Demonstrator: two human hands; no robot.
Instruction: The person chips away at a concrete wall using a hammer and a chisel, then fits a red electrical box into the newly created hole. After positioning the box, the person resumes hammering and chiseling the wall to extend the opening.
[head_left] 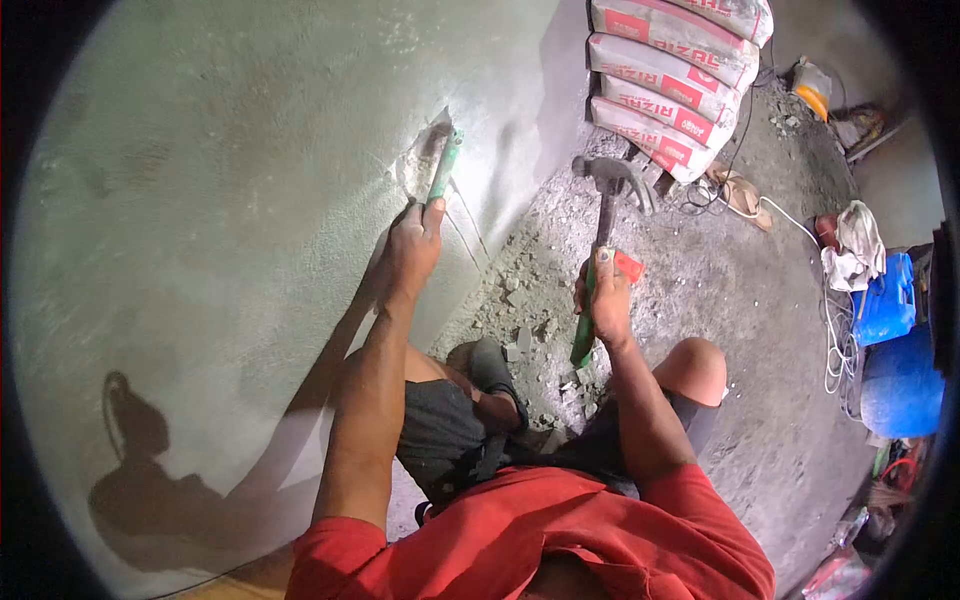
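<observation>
My left hand (415,245) is closed around the lower end of a green chisel (446,165), held against the grey wall (230,180). Behind the chisel is a rough chipped patch (418,165) in the wall's surface, with thin lines running down from it. My right hand (606,300) grips a claw hammer (608,178) by its green handle, head up, over the dusty floor. The hammer head is to the right of the chisel and apart from it. A small red piece (629,266) shows beside my right fingers.
Broken bits of plaster (515,330) litter the floor along the wall's foot, around my shoe (495,375). Stacked cement bags (675,90) stand ahead. At the right are a white cord (830,350), a blue jerrycan (885,305) and a blue drum (900,390).
</observation>
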